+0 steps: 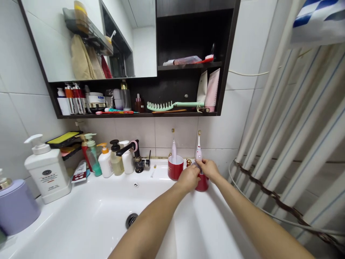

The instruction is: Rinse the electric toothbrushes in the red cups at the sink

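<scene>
A pink-and-white electric toothbrush stands upright in a red cup on the right side of the sink's back ledge. My right hand is closed on the lower part of the toothbrush, at the cup's mouth. Curled over the cup's left rim, my left hand has its fingertips partly hidden. To the left stands another red cup, holding a pale pink electric toothbrush. A small toothbrush head lies on the ledge left of that cup.
A black faucet rises at the back of the white sink. Several pump bottles line the left ledge. Above hangs a dark mirror cabinet with a green hairbrush. White pipes run along the right.
</scene>
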